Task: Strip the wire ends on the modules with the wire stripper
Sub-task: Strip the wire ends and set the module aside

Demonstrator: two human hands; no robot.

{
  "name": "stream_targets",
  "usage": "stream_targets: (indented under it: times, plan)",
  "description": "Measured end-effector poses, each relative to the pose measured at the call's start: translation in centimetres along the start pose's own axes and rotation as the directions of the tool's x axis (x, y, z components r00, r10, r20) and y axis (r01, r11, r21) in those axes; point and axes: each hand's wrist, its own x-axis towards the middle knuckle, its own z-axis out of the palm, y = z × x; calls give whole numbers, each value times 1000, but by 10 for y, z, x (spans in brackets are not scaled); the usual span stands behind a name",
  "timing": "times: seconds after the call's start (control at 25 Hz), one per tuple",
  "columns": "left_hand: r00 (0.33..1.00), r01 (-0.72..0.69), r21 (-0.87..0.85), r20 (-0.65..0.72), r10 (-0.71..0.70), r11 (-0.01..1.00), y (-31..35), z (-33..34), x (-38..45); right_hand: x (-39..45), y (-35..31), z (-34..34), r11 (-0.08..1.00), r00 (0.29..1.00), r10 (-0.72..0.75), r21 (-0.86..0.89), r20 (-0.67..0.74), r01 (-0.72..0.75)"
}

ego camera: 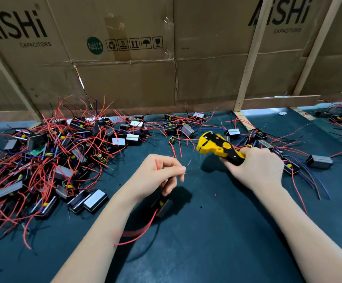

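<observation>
Right hand (256, 166) grips wire stripper (219, 147), module (163, 206) left.

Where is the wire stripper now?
The wire stripper is in the right hand, right of centre, above the mat, its head toward the left hand.

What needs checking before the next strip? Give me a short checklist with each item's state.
1. Wire stripper held firmly: ok, the right hand grips its handles.
2. Module under control: ok, it hangs from wires held in the left hand.
3. Wire end presented toward the tool: ok, a red wire is pinched in the left fingers.
4. Wire seated in the stripper's mouth: not ok, tool and wire are apart.
5. Whether this wire end is already stripped: cannot tell, the tip is blurred.
6. Room on the mat between the hands: ok, only small red insulation bits lie there.
</observation>
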Motion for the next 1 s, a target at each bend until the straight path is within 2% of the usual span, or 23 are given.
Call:
stream_targets:
  times: [0.12, 0.32, 0.48, 0.56, 0.72, 0.92, 1.0]
  plan:
    - [992, 35, -33, -119, -38, 999, -4, 1, 5, -2, 6, -1, 998, 997, 45, 53, -61, -42]
    - [988, 28, 13, -154, -26, 1000, -10, -2, 6, -5, -7, 8, 995, 989, -75, 63, -129, 83]
    - [977, 125, 120, -188, -101, 985, -9, -13, 3, -7, -2, 11, 997, 990, -72, 11, -120, 74]
    - [976, 131, 147, -195, -101, 980, -8, -24, 0, -6, -1, 11, 998, 992, -53, 22, -111, 56]
    - [991, 71, 94, -117, -59, 993, -5, -24, -1, -7, -3, 10, 996, 988, -46, 68, -148, 56]
    - [997, 18, -8, 75, -18, 1000, -3, -10, -1, -12, -14, 11, 989, 976, -76, 110, -205, 100]
    - [997, -15, 18, 75, 13, 1000, -4, -6, -1, -14, -18, 12, 983, 972, -120, 112, -200, 145]
